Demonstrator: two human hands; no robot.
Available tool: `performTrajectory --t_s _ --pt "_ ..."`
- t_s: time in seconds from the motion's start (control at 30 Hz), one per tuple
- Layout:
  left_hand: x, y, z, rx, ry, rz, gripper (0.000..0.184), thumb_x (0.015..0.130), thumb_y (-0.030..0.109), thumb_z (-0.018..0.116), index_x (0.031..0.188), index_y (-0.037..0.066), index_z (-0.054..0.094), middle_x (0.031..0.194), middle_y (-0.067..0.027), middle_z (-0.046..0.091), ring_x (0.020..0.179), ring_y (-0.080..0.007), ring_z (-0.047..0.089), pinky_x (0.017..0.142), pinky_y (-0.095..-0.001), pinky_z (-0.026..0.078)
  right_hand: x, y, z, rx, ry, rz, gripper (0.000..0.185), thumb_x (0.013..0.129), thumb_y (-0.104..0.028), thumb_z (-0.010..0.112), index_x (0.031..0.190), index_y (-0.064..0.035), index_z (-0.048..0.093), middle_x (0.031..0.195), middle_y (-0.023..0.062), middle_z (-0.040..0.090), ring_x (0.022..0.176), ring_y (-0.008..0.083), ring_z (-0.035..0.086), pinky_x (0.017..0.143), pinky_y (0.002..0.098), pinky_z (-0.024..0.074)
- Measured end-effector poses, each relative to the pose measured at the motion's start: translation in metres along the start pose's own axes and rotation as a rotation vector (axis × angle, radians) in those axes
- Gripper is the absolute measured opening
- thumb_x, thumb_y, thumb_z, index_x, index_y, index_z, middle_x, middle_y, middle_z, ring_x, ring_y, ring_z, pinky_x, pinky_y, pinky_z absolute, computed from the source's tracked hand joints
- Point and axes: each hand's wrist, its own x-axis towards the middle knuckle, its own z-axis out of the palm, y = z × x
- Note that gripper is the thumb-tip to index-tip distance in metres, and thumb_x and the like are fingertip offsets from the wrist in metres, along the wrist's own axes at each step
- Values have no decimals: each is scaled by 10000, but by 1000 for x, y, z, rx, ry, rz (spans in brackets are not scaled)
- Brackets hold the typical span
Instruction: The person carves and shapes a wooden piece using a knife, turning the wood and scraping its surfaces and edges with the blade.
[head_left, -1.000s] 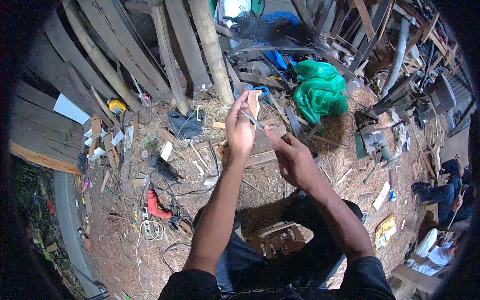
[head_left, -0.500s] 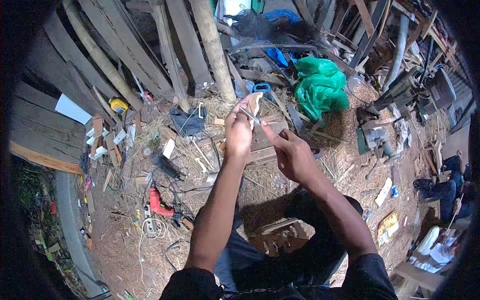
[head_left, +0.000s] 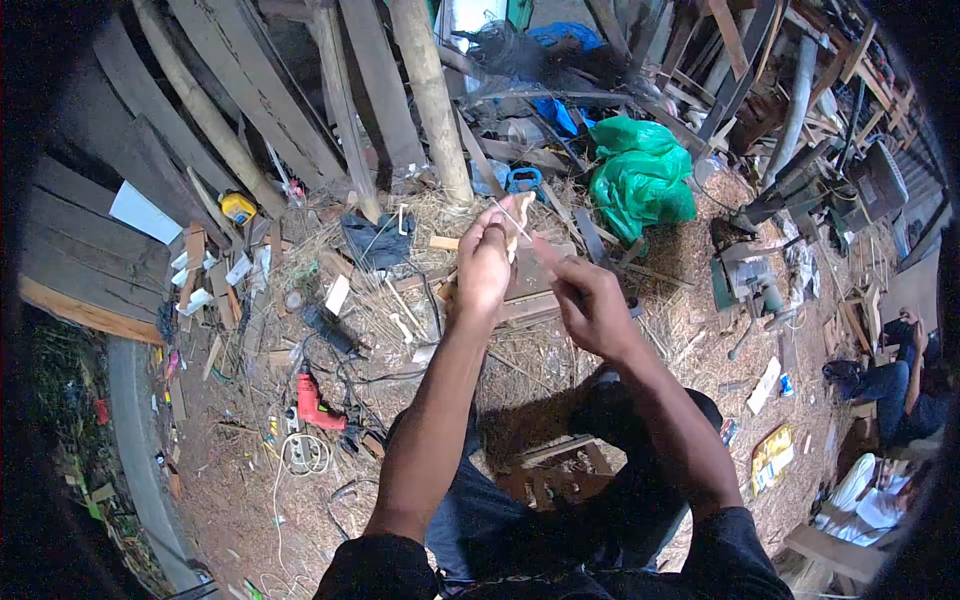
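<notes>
My left hand [head_left: 484,262] is closed on a small pale piece of wood [head_left: 523,205] with a wavy, carved-looking edge. In my right hand [head_left: 590,305] is a thin metal tool [head_left: 511,219], its narrow shaft lying across the wood piece. Whether it is a file or a knife cannot be told, because my fingers cover its handle end. My right index finger stretches along the tool toward the wood. Below both hands is a low wooden block [head_left: 528,308] on the littered ground.
A red power drill [head_left: 318,403] and a white power strip [head_left: 297,455] with cable lie left. A green plastic bag [head_left: 643,175] sits ahead. A machine with a motor [head_left: 755,280] stands right. Another person [head_left: 905,375] sits at far right. Wood shavings and offcuts cover the ground.
The metal tool has shifted slightly across the wood piece and looks thinner, turned more edge-on. My right hand has moved a little right and down; my left hand holds nearly the same place.
</notes>
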Motion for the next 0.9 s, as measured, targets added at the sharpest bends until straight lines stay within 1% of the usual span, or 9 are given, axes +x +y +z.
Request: performTrajectory --t_s 0.1,0.17,0.3,0.4,0.6,0.63,0.73,0.87,0.9 --pt "-6 16 1 -48 15 -61 332 1012 162 374 1266 22 536 718 22 546 520 -51 455 441 -205 329 2 3 2 -67 8 -108 486 773 46 551 1237 -92 588 797 224 562 715 411 561 636 467 447" --pt "-4 18 4 -69 52 -61 335 1020 190 381 1272 33 534 654 39 485 468 -39 381 406 -212 254 1 0 7 -72 31 -144 298 785 69 532 1060 -24 601 743 198 511 651 358 520 587 411 420" --pt "-4 26 5 -16 51 -66 344 1029 238 391 1260 29 539 606 55 433 436 -34 345 389 -213 233 0 -11 4 -91 -13 -83 183 768 94 518 914 9 589 709 185 473 617 352 494 558 395 401" --pt "2 14 -3 -59 -5 -10 351 1028 230 391 1270 20 536 726 18 532 526 -45 438 458 -209 344 -1 -3 3 -183 -82 -52 701 725 52 567 1374 -203 493 776 169 524 674 372 569 592 440 461" --pt "6 -7 -9 -96 -41 33 361 1022 206 402 1290 -3 524 1080 -51 612 822 -79 568 699 -227 485 1 3 10 -393 -54 -63 790 727 22 579 1423 -309 403 887 176 552 683 378 596 595 460 489" --pt "5 -10 -2 -65 -5 123 349 1016 187 412 1289 1 524 1037 -41 613 806 -87 575 677 -227 486 3 2 10 -385 -49 -24 754 720 24 580 1392 -287 442 890 178 555 700 384 598 607 458 491" --pt "3 -7 0 -88 -18 66 347 1009 156 391 1296 9 519 1029 -43 604 821 -92 583 692 -241 497 5 6 7 -336 -32 24 627 697 30 584 1276 -209 551 898 185 563 748 401 601 647 455 491" --pt "2 1 -2 -140 -53 -57 342 1012 176 377 1280 29 530 820 -8 601 547 -48 497 457 -196 393 9 18 -3 -115 -56 -19 424 668 38 589 1074 -80 626 878 193 569 791 420 585 694 463 476" --pt "1 6 5 -184 -24 -86 335 1019 201 382 1267 41 540 718 11 571 443 -37 404 384 -187 294 11 15 -6 -44 -70 5 380 661 41 591 1028 -52 631 867 195 570 798 423 580 703 466 470"
